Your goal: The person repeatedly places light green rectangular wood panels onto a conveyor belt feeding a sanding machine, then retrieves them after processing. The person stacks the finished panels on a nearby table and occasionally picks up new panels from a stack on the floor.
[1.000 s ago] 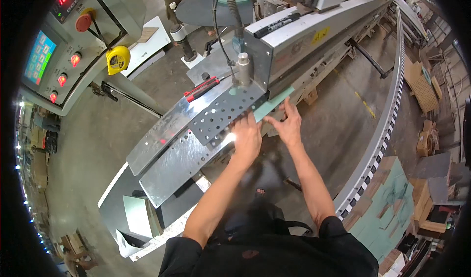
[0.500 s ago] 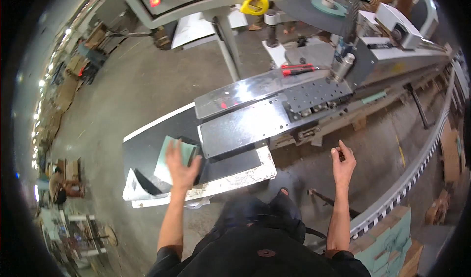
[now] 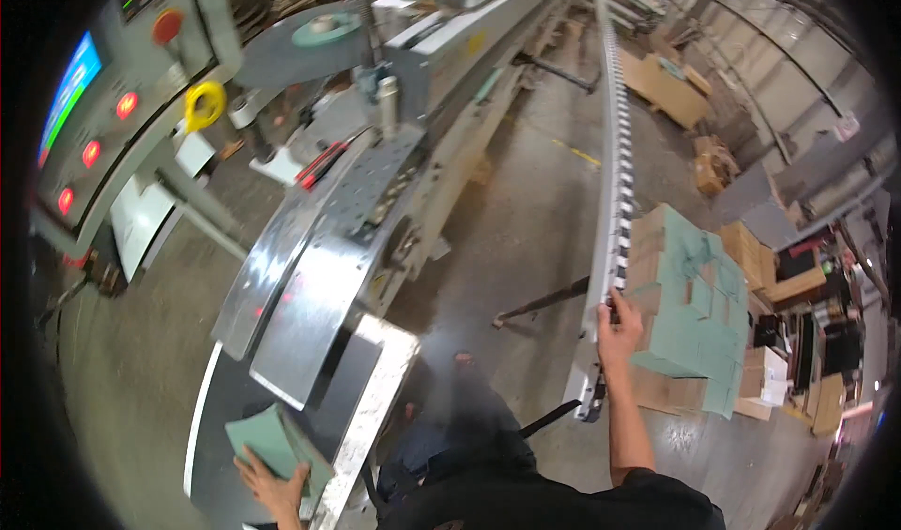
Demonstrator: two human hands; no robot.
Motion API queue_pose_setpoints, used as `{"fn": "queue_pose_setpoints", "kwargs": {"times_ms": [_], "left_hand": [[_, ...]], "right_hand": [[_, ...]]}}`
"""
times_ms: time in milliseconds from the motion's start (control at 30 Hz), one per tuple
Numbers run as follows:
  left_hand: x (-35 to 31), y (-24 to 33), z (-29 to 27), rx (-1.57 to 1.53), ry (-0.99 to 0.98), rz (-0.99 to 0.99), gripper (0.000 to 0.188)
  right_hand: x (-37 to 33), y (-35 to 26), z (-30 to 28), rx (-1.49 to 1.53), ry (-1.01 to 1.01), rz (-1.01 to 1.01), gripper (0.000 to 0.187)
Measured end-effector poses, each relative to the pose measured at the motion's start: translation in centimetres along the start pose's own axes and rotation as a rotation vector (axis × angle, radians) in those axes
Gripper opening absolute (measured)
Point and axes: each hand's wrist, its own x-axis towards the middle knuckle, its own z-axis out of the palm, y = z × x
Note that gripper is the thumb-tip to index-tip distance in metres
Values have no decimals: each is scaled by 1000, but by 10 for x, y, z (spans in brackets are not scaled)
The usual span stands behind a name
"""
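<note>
My left hand (image 3: 272, 488) is at the lower left, its fingers spread against small light-green boards (image 3: 263, 439). The boards rest on the dark bed of a white-edged table (image 3: 221, 427), and the hand covers their near part. Farther right, my right hand (image 3: 619, 331) has its fingers curled at the edge of a long metal rail lined with black-and-white rollers (image 3: 621, 192). Thumb and forefinger meet that edge; the remaining fingers are partly hidden.
Ahead stands a long machine with polished metal plates (image 3: 305, 314) and a red-handled tool (image 3: 324, 164). A control panel (image 3: 113, 141) with lit red buttons and a yellow tape roll (image 3: 205, 106) are at the upper left. Stacked green boards (image 3: 690, 310) stand beyond the rail.
The view has swung to the right, bringing in the stacked boards. My right hand has gone from empty air to the roller rail. My left hand stays at the small green boards.
</note>
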Motion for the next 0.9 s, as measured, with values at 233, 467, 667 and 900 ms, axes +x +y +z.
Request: {"fn": "queue_pose_setpoints", "kwargs": {"times_ms": [233,467,667,900], "left_hand": [[-18,-1,-27,-105,222,147,124],[0,142,-60,-185,198,834,112],[46,225,-27,-164,240,878,100],[57,229,-16,-318,276,885,77]], "right_hand": [[-33,-124,39,372,-176,20,38],[-90,-220,104,794,-616,-155,46],[-93,-268,146,874,-667,-198,57],[-105,-286,171,858,-669,-79,66]]}}
